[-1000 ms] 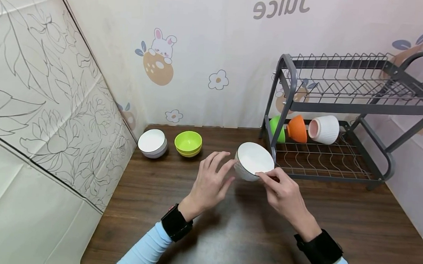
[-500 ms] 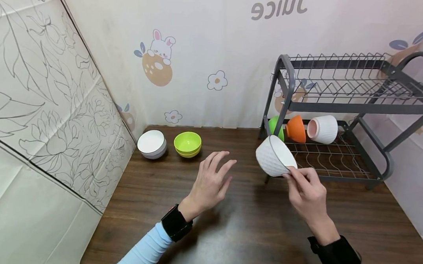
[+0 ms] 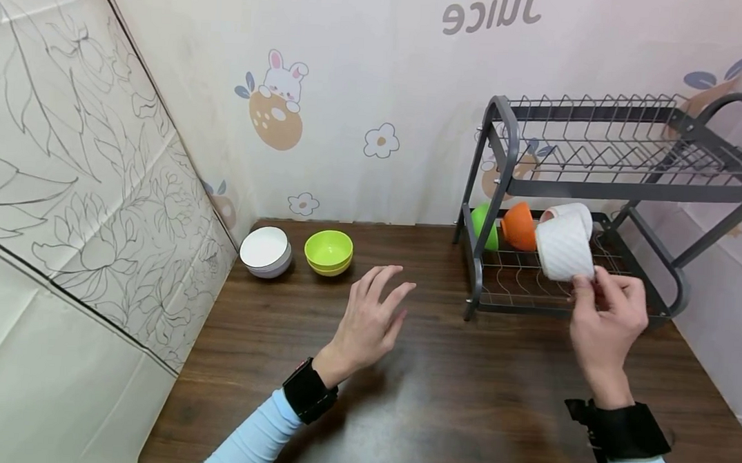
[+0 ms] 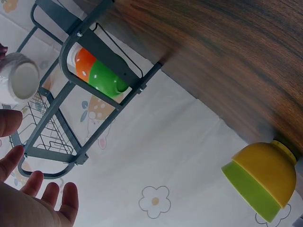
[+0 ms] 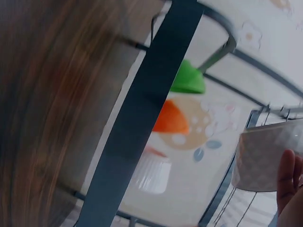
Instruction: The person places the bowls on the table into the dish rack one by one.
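Grip of the right hand (image 3: 612,321) is pinching a white bowl (image 3: 565,252), ideally clearing the orange bowl (image 3: 519,227) at its ten o'clock, left hand (image 3: 367,321) spreading wide.

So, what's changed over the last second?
The right hand has carried the textured white bowl rightward, from near the rack's left end to in front of its lower tier, tipping it until its inside no longer shows in the head view. The bowl now partly hides the ribbed white cup. Nothing was let go. The left hand and both bowl stacks stayed put.
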Demonstrator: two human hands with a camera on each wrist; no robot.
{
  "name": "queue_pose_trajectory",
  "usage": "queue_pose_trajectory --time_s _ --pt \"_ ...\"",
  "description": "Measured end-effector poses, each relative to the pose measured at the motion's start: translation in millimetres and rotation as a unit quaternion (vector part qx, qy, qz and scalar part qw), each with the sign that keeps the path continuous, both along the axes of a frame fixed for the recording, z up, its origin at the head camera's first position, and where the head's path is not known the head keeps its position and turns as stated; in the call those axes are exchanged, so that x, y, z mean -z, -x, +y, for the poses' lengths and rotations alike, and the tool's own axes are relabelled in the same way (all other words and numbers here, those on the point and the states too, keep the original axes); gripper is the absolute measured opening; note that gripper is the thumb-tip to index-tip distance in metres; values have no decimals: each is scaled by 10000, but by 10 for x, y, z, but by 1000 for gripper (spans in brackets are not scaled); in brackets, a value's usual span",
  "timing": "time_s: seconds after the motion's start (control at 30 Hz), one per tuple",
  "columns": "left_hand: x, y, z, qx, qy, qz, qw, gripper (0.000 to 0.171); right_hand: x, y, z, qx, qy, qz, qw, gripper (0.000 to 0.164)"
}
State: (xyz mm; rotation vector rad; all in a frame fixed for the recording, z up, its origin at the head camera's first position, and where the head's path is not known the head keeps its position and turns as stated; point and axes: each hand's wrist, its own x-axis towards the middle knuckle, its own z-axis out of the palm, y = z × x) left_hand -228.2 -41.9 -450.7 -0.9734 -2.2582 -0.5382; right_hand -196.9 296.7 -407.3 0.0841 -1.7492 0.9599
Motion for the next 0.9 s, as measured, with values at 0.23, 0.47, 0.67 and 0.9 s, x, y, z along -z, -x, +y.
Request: queue_pose_trajectory --time_s 0.23,0.47,0.67,0.9 --pt "16 -20 -16 32 -32 -4 10000 51 -20 292 474 94 874 -758 9932 22" --pt "9 -33 -37 -13 5 -82 10000 50 -17 725 1033 -222 2219 -1238 9669 27" --pt "-4 -16 -63 -24 -9 -123 9999 51 -54 992 1353 -1116 3759 -918 9153 20" --pt "7 3 -69 -35 -11 -84 10000 50 -8 1173 1615 -1083 4263 -1461 8861 14"
